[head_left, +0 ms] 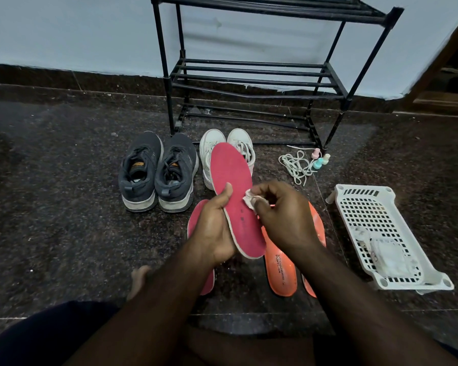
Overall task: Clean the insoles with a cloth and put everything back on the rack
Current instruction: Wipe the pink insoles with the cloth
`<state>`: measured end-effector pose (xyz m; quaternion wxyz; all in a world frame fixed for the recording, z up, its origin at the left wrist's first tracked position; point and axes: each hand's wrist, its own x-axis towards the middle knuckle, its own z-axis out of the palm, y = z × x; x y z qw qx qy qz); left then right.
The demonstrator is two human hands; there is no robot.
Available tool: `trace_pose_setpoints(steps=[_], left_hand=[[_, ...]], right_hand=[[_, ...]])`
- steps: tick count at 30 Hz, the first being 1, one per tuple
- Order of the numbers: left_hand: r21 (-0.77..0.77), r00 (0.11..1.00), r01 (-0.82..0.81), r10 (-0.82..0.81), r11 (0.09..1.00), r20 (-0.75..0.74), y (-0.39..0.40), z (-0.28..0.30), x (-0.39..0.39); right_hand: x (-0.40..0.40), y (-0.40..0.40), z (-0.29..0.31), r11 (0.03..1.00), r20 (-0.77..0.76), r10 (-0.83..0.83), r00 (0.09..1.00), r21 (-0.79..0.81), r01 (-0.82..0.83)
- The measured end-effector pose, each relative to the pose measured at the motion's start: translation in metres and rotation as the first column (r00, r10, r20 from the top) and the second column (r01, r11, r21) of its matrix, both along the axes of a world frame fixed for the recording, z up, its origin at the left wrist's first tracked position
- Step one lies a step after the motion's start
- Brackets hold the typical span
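One pink insole (pixel 233 191) mid-wipe: left hand (pixel 214 228) grips its heel end above the floor, right hand (pixel 283 215) pinches what looks like a cloth (pixel 249 200) against it. Next: wipe toward toe, then swap insoles.

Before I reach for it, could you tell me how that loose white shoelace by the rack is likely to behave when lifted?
The white shoelace lies in limp tangled loops, so it will probably dangle and snag. It looks thin, likely very light. Its loops lie against the small bottles, which may tip.

The dark speckled floor (pixel 64 207) carries a black rack (pixel 249 80); grey shoes (pixel 156 173) beside white shoes (pixel 212 151); a pink insole (pixel 196 220); two orange insoles (pixel 280 270); loose laces (pixel 296 165); a white basket (pixel 381 233).
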<state>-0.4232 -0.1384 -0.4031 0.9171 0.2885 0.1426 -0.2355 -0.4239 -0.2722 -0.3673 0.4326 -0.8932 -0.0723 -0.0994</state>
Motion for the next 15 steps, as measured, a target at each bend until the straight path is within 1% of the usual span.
trace_pose_setpoints(steps=[2, 3, 5, 6, 8, 10, 12, 15], left_hand=[[0.026, 1.000, -0.005, 0.005, 1.000, -0.020, -0.005, 0.001, -0.004], [0.033, 0.999, -0.013, 0.014, 0.999, -0.036, -0.007, 0.001, -0.005], [0.066, 0.998, -0.047, 0.050, 0.997, -0.047, -0.009, 0.000, -0.005], [0.093, 0.997, -0.068, 0.072, 0.993, -0.042, -0.009, -0.001, -0.004], [0.117, 0.996, -0.080, 0.084, 0.990, -0.030, -0.011, -0.002, -0.004], [0.119, 0.996, -0.077, 0.082, 0.990, -0.040, -0.012, -0.003, -0.003], [0.110, 0.995, -0.076, 0.082, 0.991, -0.052, -0.011, -0.007, -0.002], [0.098, 0.994, -0.071, 0.078, 0.993, -0.072, -0.008, -0.008, 0.000]], right_hand=[[-0.001, 0.000, 0.000, 1.000, 0.012, 0.004, 1.000, -0.026, -0.004], [-0.002, 0.001, 0.000, 0.997, 0.024, 0.023, 0.999, -0.071, -0.021], [-0.003, 0.002, 0.000, 0.973, 0.104, 0.080, 0.991, -0.225, -0.055], [-0.002, 0.002, 0.000, 0.960, 0.137, 0.100, 0.985, -0.273, -0.059], [0.000, 0.005, 0.003, 0.954, 0.152, 0.111, 0.982, -0.294, -0.063], [0.001, 0.008, 0.002, 0.930, 0.110, 0.131, 0.985, -0.357, -0.083], [-0.002, 0.013, 0.000, 0.882, 0.024, 0.172, 0.985, -0.449, -0.143], [-0.009, 0.018, 0.001, 0.829, -0.095, 0.220, 0.971, -0.506, -0.237]])
